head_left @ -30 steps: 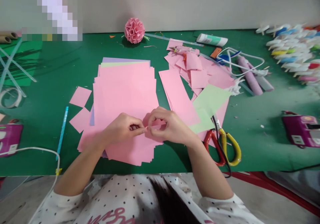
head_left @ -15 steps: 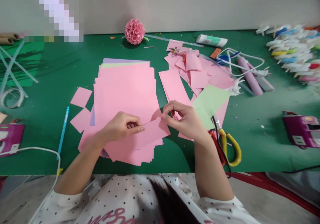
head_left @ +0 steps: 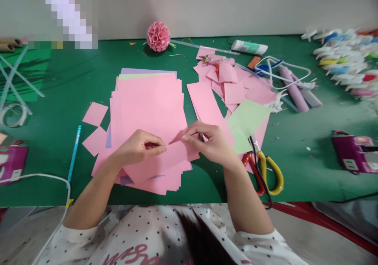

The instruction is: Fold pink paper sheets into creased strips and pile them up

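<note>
Between my two hands is a strip of pink paper [head_left: 173,157], held above a stack of pink sheets [head_left: 147,103]. My left hand [head_left: 141,147] pinches its upper edge between thumb and fingers. Further along the same edge, my right hand [head_left: 206,141] pinches it with thumb and forefinger. Purple and light green sheets peek out at the back of the stack. Close to my right hand lie cut pink strips [head_left: 206,103] and a light green sheet [head_left: 248,117].
Scissors [head_left: 273,174] with red and yellow handles lie right of my right forearm. A blue pencil [head_left: 73,154] and pink squares [head_left: 95,114] lie to the left. At the back sits a pink folded-paper ball [head_left: 158,36]; pink scraps [head_left: 233,93] and a glue gun's white cord [head_left: 305,74] are further right.
My right hand has moved slightly left along the paper's edge, closer to my left hand. The strip now sits lower and further left over the stack. Both hands still pinch it.
</note>
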`<action>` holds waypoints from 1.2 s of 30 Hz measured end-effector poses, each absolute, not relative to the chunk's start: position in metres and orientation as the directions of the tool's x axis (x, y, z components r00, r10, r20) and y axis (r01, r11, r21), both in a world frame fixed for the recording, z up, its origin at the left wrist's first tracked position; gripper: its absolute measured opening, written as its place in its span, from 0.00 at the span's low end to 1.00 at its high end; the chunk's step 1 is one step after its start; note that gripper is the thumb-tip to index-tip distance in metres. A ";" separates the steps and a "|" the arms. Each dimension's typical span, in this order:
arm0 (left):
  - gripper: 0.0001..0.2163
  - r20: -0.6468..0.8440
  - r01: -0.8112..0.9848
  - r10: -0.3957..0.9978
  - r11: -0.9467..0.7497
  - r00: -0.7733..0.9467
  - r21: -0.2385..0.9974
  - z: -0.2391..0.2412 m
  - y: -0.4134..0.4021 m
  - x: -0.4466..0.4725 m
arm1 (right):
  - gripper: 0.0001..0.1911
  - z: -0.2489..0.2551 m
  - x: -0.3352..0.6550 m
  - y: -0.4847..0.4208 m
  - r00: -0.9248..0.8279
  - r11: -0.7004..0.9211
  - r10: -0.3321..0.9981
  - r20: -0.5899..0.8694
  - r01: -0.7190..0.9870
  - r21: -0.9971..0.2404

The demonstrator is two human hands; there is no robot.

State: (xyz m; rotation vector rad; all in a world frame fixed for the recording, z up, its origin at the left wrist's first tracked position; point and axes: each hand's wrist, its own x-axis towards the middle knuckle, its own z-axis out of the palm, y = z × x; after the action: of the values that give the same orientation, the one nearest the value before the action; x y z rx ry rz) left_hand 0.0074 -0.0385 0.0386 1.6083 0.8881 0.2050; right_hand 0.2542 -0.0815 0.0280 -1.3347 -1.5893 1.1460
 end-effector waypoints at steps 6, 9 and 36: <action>0.10 -0.289 0.461 0.733 -0.038 0.616 0.887 0.051 -0.025 -0.017 | 0.14 0.028 0.276 -0.079 -0.005 -0.009 1.000 -0.012 0.339 -0.941; 0.09 -0.233 0.469 0.798 -0.069 0.556 0.881 0.055 -0.022 -0.022 | 0.19 0.030 0.282 -0.078 0.075 -0.033 0.997 -0.008 0.337 -0.941; 0.15 0.097 0.232 0.983 -0.059 -0.156 0.971 0.033 -0.008 -0.037 | 0.17 0.027 0.275 -0.079 0.079 -0.255 0.965 -0.248 0.092 -0.963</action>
State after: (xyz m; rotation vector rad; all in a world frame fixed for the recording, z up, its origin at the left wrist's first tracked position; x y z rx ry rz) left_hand -0.0370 -0.0084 0.0328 1.3545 1.4668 1.2769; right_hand 0.2754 -0.0795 0.0269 -1.5031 -1.1016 1.2932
